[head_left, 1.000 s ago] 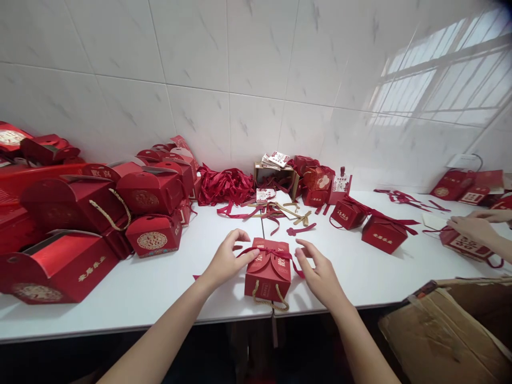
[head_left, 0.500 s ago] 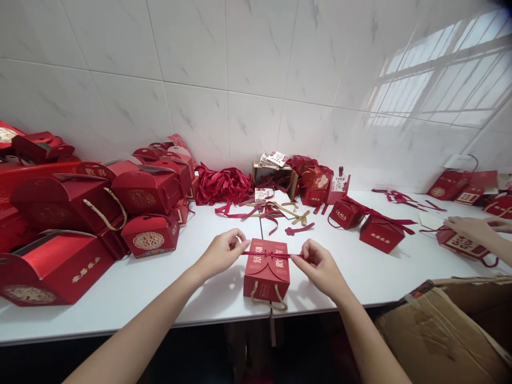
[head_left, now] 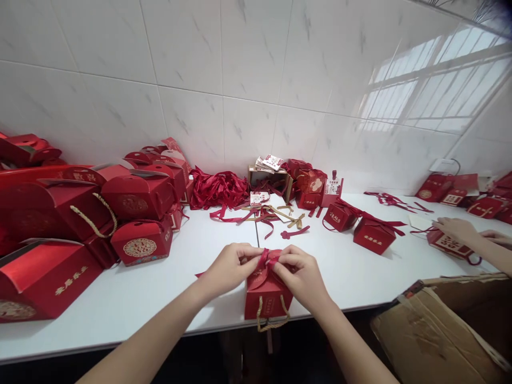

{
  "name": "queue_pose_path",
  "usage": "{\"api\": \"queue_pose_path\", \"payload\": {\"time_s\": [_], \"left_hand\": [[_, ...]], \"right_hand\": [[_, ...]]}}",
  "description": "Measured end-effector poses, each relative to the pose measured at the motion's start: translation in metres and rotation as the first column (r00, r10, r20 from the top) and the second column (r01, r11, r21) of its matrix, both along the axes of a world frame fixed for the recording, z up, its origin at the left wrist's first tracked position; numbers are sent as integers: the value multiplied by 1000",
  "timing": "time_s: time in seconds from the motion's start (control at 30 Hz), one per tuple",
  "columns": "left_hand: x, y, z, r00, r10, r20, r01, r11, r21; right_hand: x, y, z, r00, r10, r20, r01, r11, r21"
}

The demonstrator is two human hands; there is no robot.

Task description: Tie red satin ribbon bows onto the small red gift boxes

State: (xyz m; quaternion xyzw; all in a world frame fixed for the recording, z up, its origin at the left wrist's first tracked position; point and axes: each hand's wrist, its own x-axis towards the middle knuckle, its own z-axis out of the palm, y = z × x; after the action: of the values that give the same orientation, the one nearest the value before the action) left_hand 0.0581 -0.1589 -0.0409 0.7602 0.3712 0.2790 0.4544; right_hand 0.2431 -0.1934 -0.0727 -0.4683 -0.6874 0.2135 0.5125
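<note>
A small red gift box [head_left: 264, 300] with a tan rope handle stands at the near edge of the white table [head_left: 160, 290]. A red ribbon [head_left: 267, 260] crosses its top. My left hand [head_left: 230, 267] and my right hand [head_left: 299, 275] meet over the box, and both pinch the ribbon with closed fingers. The box top is mostly hidden under my fingers.
Larger red boxes [head_left: 136, 197] are piled at the left. Loose red ribbons [head_left: 218, 189], tags and a small carton [head_left: 267, 177] lie at the back by the tiled wall. Two tied boxes [head_left: 372, 234] sit to the right. Another person's hands [head_left: 460, 230] work far right. A cardboard carton [head_left: 444, 330] is below.
My hands held the ribbon stretched apart across the box; they have now come together over its top with the ribbon bunched between them. The view dipped slightly.
</note>
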Motion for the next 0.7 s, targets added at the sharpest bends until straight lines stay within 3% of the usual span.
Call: {"api": "queue_pose_path", "payload": {"time_s": [0.1, 0.2, 0.43, 0.7], "left_hand": [[10, -12, -16, 981, 189, -36, -168, 935, 313], [12, -14, -28, 963, 264, -47, -212, 855, 473], [9, -9, -37, 965, 261, 3, -209, 766, 608], [-1, 3, -37, 989, 100, -110, 9, 700, 714]], "right_hand": [[-9, 1, -1, 997, 11, -71, -18, 995, -101], [-13, 4, -1, 996, -12, -92, -4, 986, -165], [-11, 12, 11, 999, -30, -14, 24, 955, -294], [1, 24, 23, 982, 136, -131, -186, 823, -537]]}}
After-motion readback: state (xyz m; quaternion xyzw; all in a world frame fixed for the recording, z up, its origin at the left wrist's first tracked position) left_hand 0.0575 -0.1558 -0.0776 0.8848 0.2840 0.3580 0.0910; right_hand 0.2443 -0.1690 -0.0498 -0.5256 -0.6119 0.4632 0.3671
